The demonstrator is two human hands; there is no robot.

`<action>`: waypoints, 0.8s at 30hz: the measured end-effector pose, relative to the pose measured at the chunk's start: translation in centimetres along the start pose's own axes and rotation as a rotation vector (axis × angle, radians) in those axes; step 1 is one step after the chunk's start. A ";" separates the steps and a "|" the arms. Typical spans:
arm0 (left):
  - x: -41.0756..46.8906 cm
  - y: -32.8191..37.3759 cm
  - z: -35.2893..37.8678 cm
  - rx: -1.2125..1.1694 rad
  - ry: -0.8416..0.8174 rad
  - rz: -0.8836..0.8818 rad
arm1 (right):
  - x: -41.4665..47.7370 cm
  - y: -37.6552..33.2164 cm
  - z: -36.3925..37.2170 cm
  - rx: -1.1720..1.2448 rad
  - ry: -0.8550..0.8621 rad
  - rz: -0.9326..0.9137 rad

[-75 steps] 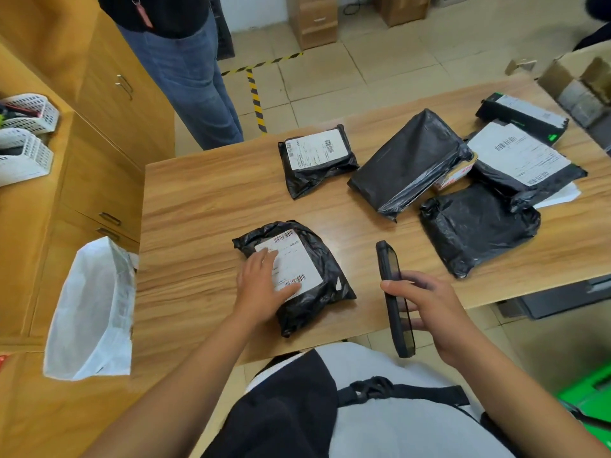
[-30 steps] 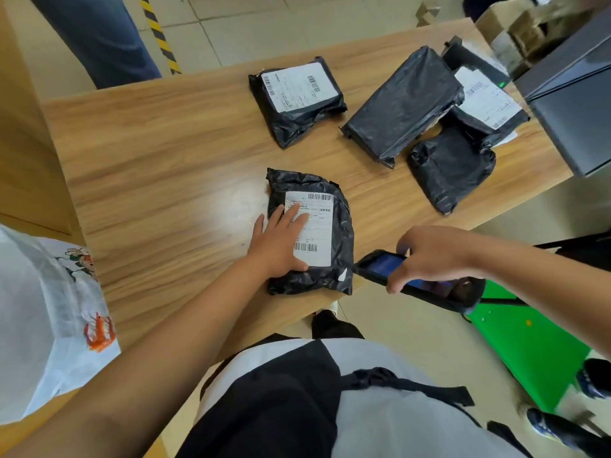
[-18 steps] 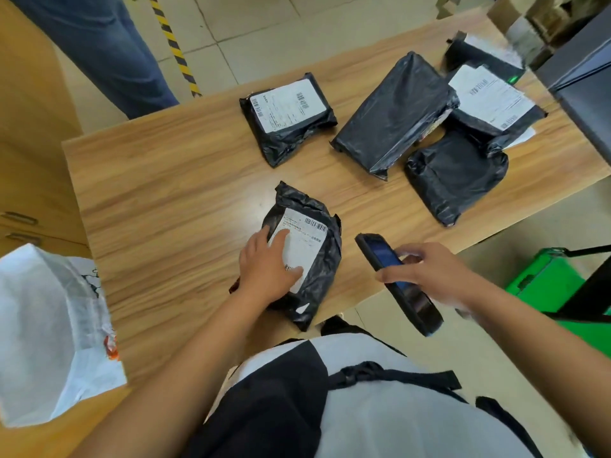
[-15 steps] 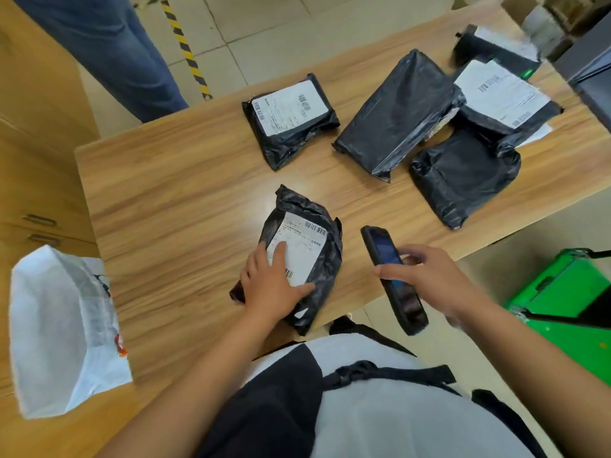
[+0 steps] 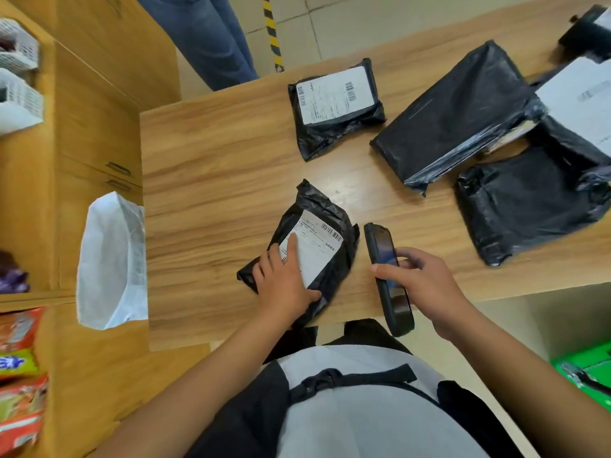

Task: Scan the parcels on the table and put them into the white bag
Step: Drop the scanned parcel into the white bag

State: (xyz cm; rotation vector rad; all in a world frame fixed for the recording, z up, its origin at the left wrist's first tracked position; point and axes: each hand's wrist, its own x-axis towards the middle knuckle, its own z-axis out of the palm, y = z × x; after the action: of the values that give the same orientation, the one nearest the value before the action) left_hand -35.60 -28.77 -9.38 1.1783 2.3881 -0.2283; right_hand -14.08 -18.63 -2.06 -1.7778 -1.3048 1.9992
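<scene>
A black plastic parcel (image 5: 307, 256) with a white shipping label lies tilted near the front edge of the wooden table (image 5: 211, 200), just below the middle of the frame. The left hand (image 5: 284, 282) rests flat on its lower left part, fingers spread over the label's corner and thumb stretched along the parcel's lower edge; the palm presses down on the parcel and the fingers are not curled around it. Just to the right of the parcel, the right hand (image 5: 420, 282) is wrapped around a dark handheld scanner (image 5: 386, 276), fingers curled across its screen side and the device's top end pointing toward the upper part of the frame. The scanner sits beside the parcel, whether touching it cannot be told.

Further up the table, a second labelled parcel (image 5: 334, 107) lies label-up at upper centre. To its right a large unlabelled black parcel (image 5: 459, 114) lies at a slant, and below that, toward the right edge, a crumpled black parcel (image 5: 535, 200). A parcel with a large white label (image 5: 582, 100) is cut off by the right edge of the frame, with one more dark item (image 5: 588, 31) in the upper right corner.

The white bag (image 5: 112, 262) stands open at the left of the table, against a wooden cabinet (image 5: 96, 94). White mesh baskets (image 5: 16, 74) sit at the upper left, and colourful snack packets (image 5: 20, 375) at the lower left. A person's legs in jeans (image 5: 205, 34) stand behind the table.
</scene>
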 end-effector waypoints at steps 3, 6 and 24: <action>0.0 -0.2 0.3 -0.032 0.029 -0.075 | 1.2 -0.9 0.2 -0.026 -0.034 -0.021; 0.2 -1.2 0.2 -0.077 0.018 -0.151 | 2.2 -1.8 1.0 -0.050 -0.072 -0.053; 4.3 -14.9 -4.7 -0.398 0.124 -0.296 | 2.8 -6.7 13.5 -0.198 -0.094 -0.175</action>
State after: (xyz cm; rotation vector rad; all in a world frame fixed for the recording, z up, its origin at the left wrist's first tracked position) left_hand -51.04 -33.35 -8.14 0.6750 2.5518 0.2273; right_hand -29.38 -19.35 -0.74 -1.5977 -1.6776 1.9370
